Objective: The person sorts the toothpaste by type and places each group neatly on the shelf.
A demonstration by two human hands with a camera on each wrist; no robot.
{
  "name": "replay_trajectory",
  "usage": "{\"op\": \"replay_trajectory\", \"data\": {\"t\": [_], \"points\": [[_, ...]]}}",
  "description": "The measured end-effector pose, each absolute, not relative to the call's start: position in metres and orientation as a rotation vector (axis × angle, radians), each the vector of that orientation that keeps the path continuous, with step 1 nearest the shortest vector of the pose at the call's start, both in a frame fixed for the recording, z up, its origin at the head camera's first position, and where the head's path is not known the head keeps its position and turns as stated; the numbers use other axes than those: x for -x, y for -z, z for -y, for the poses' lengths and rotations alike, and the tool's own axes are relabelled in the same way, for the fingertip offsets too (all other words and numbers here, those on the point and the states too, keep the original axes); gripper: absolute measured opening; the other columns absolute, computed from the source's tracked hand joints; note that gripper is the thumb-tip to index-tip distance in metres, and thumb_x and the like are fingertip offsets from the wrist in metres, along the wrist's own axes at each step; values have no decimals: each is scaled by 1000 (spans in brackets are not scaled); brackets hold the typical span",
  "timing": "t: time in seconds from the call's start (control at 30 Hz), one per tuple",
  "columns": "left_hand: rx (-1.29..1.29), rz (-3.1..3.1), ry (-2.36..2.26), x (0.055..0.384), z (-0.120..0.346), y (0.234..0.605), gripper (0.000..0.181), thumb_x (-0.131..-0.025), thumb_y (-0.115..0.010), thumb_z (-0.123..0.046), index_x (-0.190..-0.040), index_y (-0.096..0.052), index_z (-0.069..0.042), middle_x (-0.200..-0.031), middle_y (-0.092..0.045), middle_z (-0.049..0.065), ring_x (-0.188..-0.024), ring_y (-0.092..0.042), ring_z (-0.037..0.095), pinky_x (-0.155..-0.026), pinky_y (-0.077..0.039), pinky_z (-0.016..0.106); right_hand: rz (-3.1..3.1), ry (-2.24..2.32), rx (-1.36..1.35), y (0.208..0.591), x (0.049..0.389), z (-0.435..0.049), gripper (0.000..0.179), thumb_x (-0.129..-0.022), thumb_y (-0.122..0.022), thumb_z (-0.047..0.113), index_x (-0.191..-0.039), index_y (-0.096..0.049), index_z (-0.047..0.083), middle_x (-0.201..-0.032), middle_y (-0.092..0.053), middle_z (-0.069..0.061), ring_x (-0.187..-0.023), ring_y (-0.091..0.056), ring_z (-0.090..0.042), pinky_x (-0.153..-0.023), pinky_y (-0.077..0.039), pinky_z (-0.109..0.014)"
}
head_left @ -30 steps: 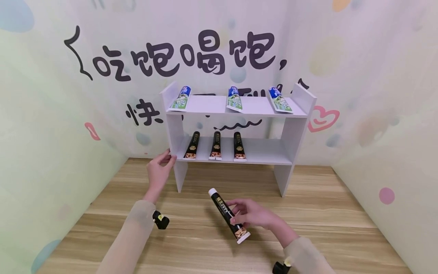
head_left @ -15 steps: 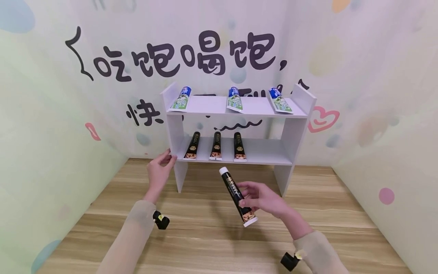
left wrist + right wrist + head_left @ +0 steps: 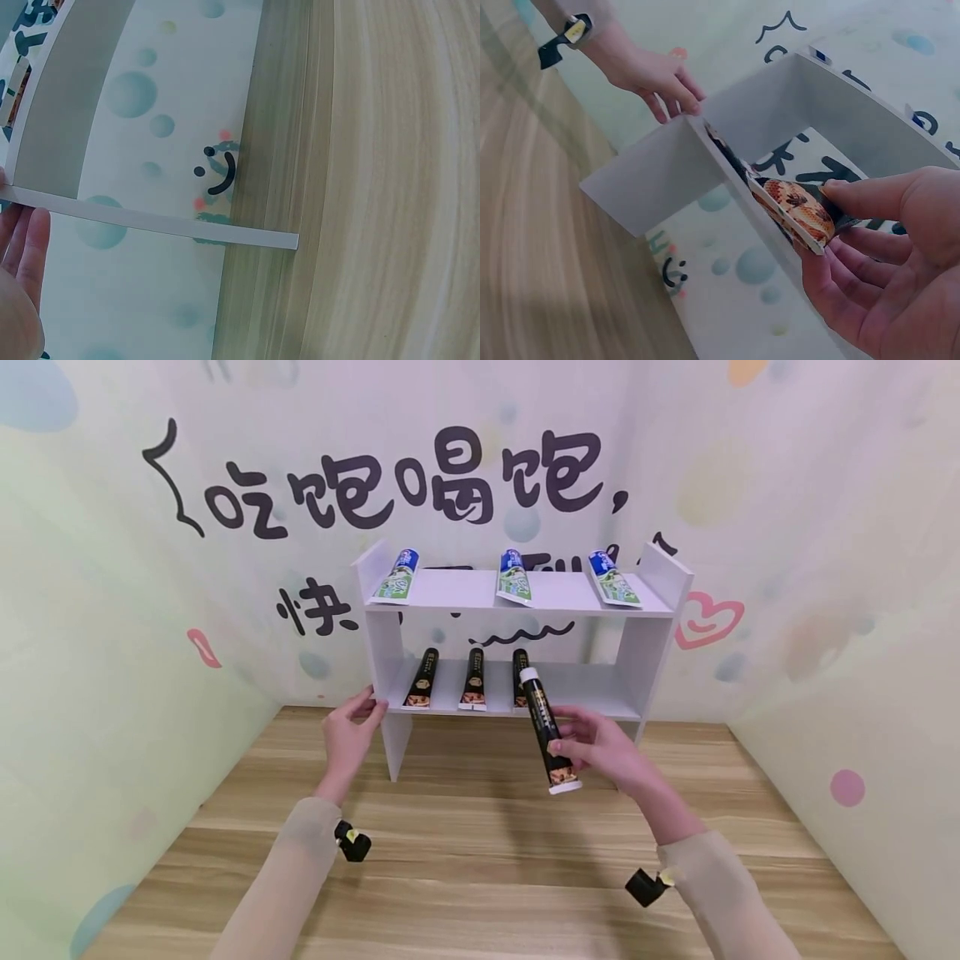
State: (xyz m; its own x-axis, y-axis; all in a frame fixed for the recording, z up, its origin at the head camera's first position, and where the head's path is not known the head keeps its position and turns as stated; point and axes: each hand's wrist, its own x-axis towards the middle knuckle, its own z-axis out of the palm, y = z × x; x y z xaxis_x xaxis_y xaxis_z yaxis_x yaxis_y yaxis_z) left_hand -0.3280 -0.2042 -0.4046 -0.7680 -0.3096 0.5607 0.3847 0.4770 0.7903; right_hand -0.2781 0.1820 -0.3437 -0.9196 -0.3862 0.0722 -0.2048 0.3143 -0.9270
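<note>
My right hand (image 3: 600, 745) pinches a black toothpaste tube (image 3: 546, 727) between thumb and fingers. Its white cap points up and away, and the tube hangs in the air before the lower shelf board, partly covering the rightmost of three black tubes there. In the right wrist view its honeycomb-patterned crimped end (image 3: 791, 206) shows by my thumb. At the left side panel of the small white shelf unit (image 3: 382, 647), my left hand (image 3: 351, 731) grips the panel's edge, with fingers along the outer face in the left wrist view.
Two more black tubes (image 3: 422, 678) lie to the left on the lower board. Three blue-and-green toothpaste tubes (image 3: 514, 577) lie spaced along the top board. The unit stands on a wood-grain table (image 3: 450, 877) against a printed wall sheet (image 3: 262, 560).
My right hand has lifted the black toothpaste tube from above the table, up and rightward toward the lower board. The left hand has stayed on the side panel.
</note>
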Motion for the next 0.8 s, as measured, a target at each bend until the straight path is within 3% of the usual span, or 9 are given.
{"op": "replay_trajectory", "data": {"t": [0.33,0.8], "points": [[61,2036,1306,329,204,406,36,-88,-75,-14,-120,-69,-1,-101,-75,21,-69,-54,-18,-63,-44,1,-2557,1686,408,321,298,-196,66,-93,-68,18,-151,-38,10,-128,-57,-24,-68,-58,-7,-66,-54,-24],[65,2041,1294,328,203,404,36,-88,-75,-15,-120,-68,0,-101,-75,23,-70,-54,-16,-64,-44,1,-2717,1708,269,317,329,-202,66,-96,-65,19,-154,-33,11,-132,-55,-27,-85,-58,-11,-69,-56,-18]]}}
